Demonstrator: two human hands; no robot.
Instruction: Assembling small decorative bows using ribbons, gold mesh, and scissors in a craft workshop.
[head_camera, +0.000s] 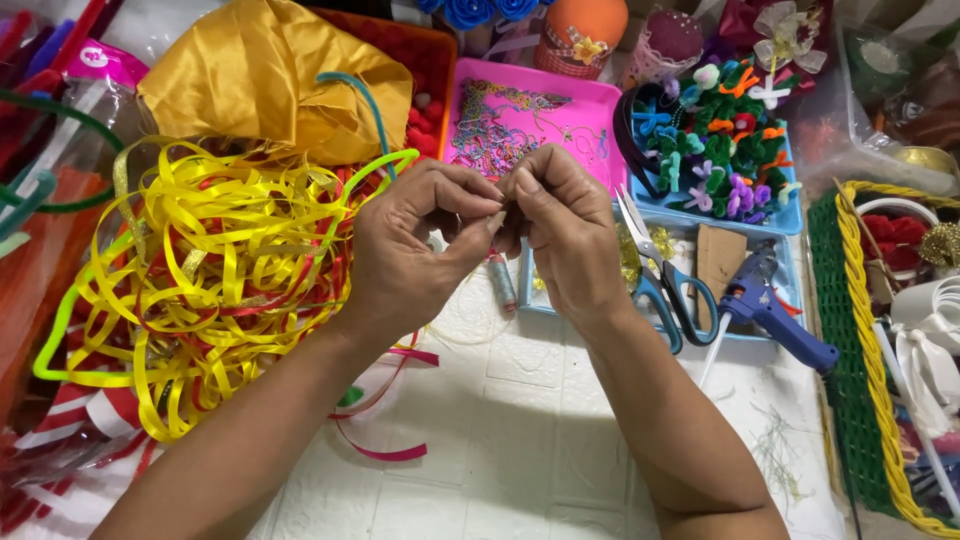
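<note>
Two forearms entering from the near edge, converging over the white embossed surface (520, 440) toward a single meeting point above its far half. Left hand (415, 245) and right hand (565, 235) raised together, thumb and forefinger tips of each pinched closed on something very small between them, too fine to identify; perhaps a thread or thin wire, not resolvable here. Pinch point midway between the two hands, equally near to both, with each grip closing on it from its own side, so the line between the grips running left to right. Directly beyond and below the pinch, a small thread spool (501, 283) lying on the surface, long axis pointing away from the viewer, nearer the right hand's wrist than the left's. Left of the left hand, touching its outer side, a loose tangle of yellow ribbon (200, 290) mixed with red strands. Right of the right hand, scissors (665, 275) with blue handles and a blue glue gun (770, 305), both resting across a pale blue tray (790, 270). Farther off, a pink tray (590, 100) holding bead chains, a second blue tray (795, 215) heaped with bent pipe cleaners (720, 140), and gold fabric (260, 75) bunched at far left. At far right, a green and yellow woven basket (850, 330).
</note>
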